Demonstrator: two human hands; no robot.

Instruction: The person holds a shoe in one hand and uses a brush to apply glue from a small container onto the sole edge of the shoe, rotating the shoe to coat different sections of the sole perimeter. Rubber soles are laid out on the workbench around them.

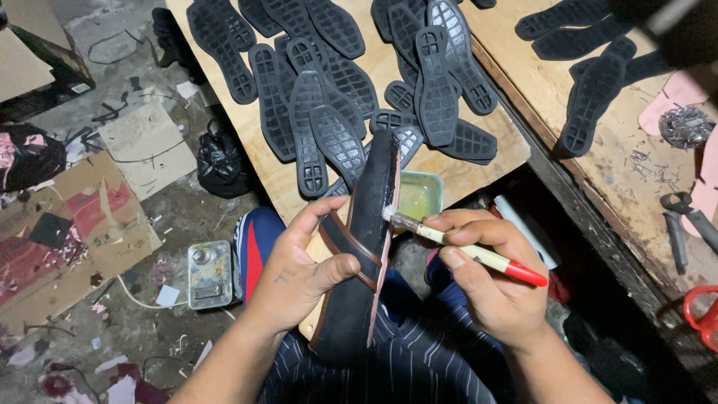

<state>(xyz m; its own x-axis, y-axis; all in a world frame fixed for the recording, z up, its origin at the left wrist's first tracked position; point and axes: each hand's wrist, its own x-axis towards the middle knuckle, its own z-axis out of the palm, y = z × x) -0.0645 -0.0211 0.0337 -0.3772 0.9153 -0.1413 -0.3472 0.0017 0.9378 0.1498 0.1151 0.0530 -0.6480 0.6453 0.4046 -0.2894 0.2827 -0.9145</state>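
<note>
My left hand (299,273) grips a black sandal (370,247) with brown straps, held on edge over my lap. My right hand (486,277) holds a small brush (456,243) with a pale handle and a red end. The bristles touch the sandal's pink side edge near its upper part. Just behind the sandal, a small square tub of yellowish glue (419,193) sits at the near edge of a wooden board (262,168). Several black rubber soles (329,97) lie spread over that board.
A second wooden bench (613,172) at right carries more black soles (591,97), pink insoles, a foil ball (686,126), pliers (688,213) and small nails. A metal tin (209,273), a black bag (221,161) and cardboard scraps (82,224) litter the floor at left.
</note>
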